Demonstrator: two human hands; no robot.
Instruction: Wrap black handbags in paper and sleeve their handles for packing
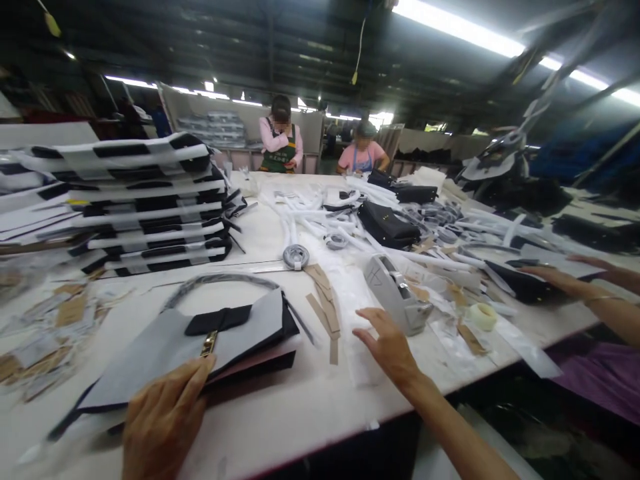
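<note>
A dark handbag (225,320) lies at a slant on the white table (260,433), in front of the wearer's left side. A grey sheet (155,347) covers much of its upper face, and its wrapped handle (225,279) arches away on the far side. The left hand (165,407) rests over the near edge, fingers close together and their tips at the gold clasp (209,343); the thumb is hidden, so whether it pinches or merely presses cannot be told. The right hand (387,347) is empty and spread, thumb well apart from the fingers, just beside the tape dispenser (395,293) (contact between the two cannot be told). Brown card strips (325,300) lie between the handbag and this hand.

Handling, as judged from appearance: the handbag is probably light and fairly stiff in its panels, with a limp, easily creased sheet that may slide over the smooth face. The clasp, likely prone to scratches, is a poor lifting point; the body's two side edges, taken with flat fingers and thumbs beneath, offer a steadier hold than the springy handle.
</note>
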